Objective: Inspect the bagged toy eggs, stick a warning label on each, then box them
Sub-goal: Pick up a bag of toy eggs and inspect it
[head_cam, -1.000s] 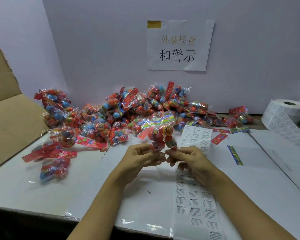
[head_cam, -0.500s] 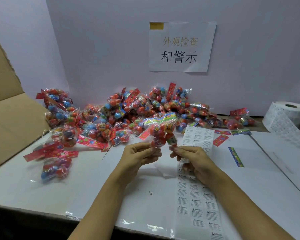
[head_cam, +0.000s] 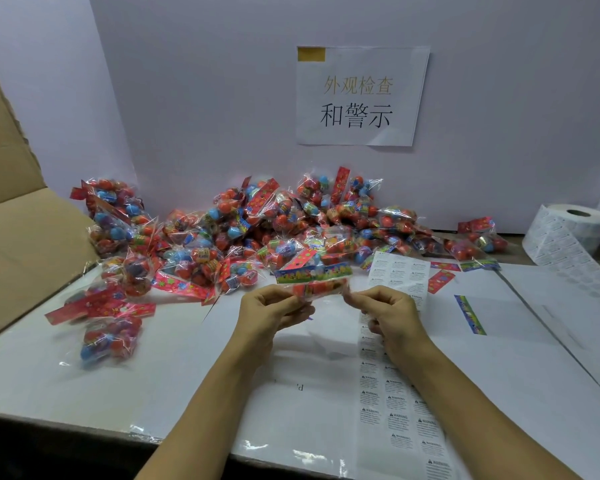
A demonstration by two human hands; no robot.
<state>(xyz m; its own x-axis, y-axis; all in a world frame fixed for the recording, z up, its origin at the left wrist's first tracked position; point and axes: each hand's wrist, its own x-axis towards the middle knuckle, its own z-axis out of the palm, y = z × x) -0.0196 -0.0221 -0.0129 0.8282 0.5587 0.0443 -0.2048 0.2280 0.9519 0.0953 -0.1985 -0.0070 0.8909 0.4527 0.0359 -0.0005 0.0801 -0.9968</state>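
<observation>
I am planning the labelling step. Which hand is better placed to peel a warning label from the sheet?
The right hand, probably. It hovers directly over the label sheet, while the left hand is off to the sheet's side and could keep holding the bag of toy eggs.

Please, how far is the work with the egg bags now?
Early stage. Both the left hand and right hand grip one bag for inspection. Most bags remain in the pile. The label sheet waits below. The cardboard box shows no bags inside.
</observation>
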